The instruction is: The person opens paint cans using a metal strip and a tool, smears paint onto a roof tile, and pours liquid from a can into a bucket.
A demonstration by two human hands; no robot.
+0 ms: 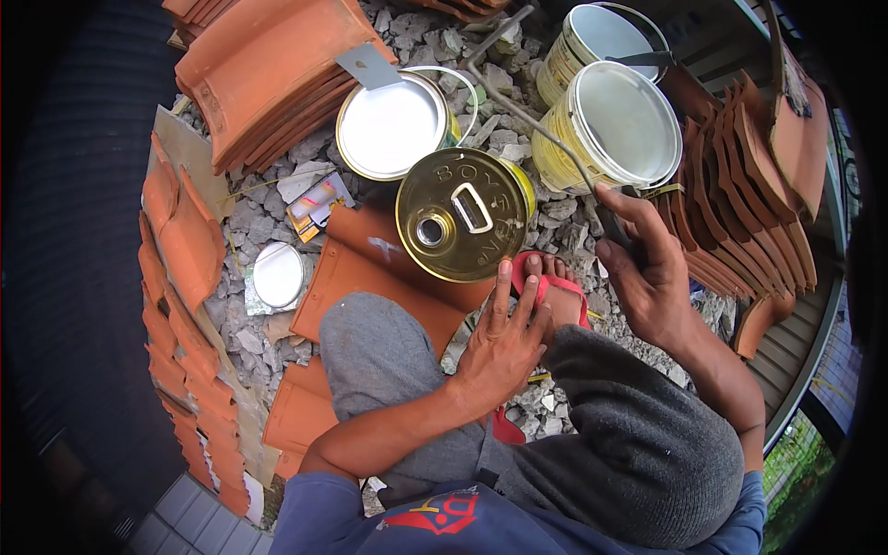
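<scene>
My left hand lies open, its fingers stretched out and together, with the fingertips at the near rim of a gold-topped metal can. That can has a handle and a round spout on its lid and rests beside an orange roof tile. In my right hand is the dark handle of a paint roller frame, a bent metal rod without a visible roller cover. Its rod reaches away past the buckets. Just beyond the metal can stands an open can of white paint, with a flat grey plate across its rim.
Two yellow buckets with pale insides stand at the far right. Stacked roof tiles rise at the far left, and more stacked tiles on the right. A round white lid and a small package lie on broken rubble.
</scene>
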